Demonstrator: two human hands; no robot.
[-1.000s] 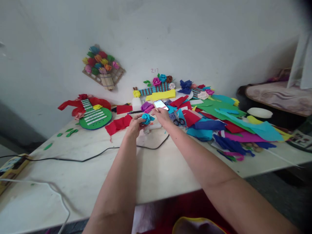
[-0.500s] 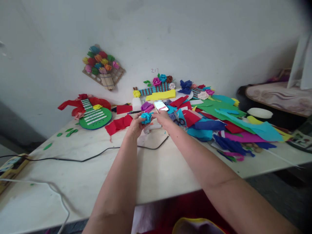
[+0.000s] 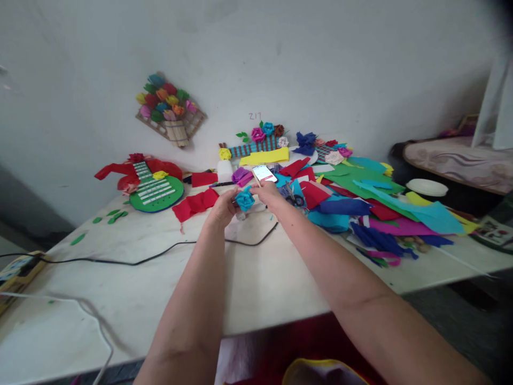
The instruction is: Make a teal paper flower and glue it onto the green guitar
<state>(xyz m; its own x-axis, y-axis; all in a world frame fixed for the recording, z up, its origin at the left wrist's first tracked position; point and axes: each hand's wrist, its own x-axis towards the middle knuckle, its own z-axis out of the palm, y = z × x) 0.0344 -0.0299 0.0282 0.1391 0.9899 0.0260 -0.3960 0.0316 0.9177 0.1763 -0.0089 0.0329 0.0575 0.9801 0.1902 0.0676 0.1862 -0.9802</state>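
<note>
A turquoise paper flower is held over the middle of the table, its folded petals facing me. My left hand pinches its left side between thumb and fingers. Close by on the right, my right hand is closed around a thin pale stick that points up and away. Its fingertips are at the flower's upper right edge; I cannot tell how firmly they touch it. Just beyond lies a phone with a lit screen. Scissors with dark handles rest to the right of my right hand.
Coloured paper sheets are heaped on the right. A green paper guitar stands at the left, near red paper. A black cable crosses the table. Decorated flower pieces lean against the wall.
The turquoise flower has turned so that its petals show more fully, and it has shifted slightly right. My hands have stayed almost in place.
</note>
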